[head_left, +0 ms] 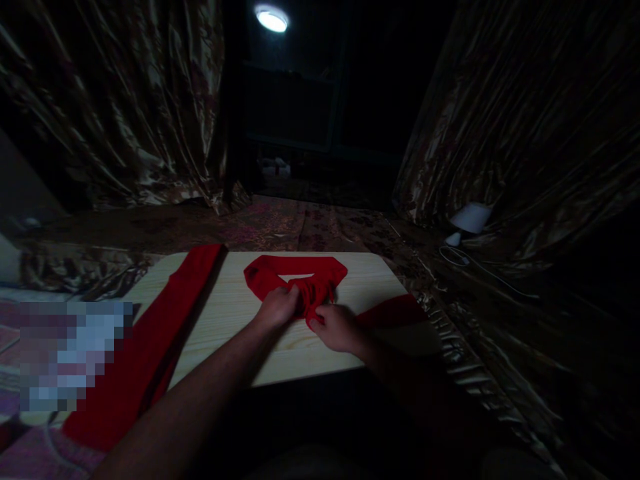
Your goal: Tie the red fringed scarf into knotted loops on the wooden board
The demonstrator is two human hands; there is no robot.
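Note:
A long red scarf (300,263) lies in a loop on a pale wooden table (220,320), its middle bunched and twisted. My left hand (279,308) is closed on the bunched red fabric from the left side. From the right, my right hand (336,327) pinches a fold of the same bunch, close to my left hand. One flat red length (395,312) runs out past my right hand to the table's right edge. Another broad red strip (165,320) crosses the left side of the table and hangs over its near edge. Whether the strips join the loop cannot be seen.
Patterned curtains (165,100) hang at both sides of a dark window (295,107) with a bright round light (271,19) in it. A small white lamp (471,217) with a cord stands at the right on patterned cloth. A blurred patch covers something at the left.

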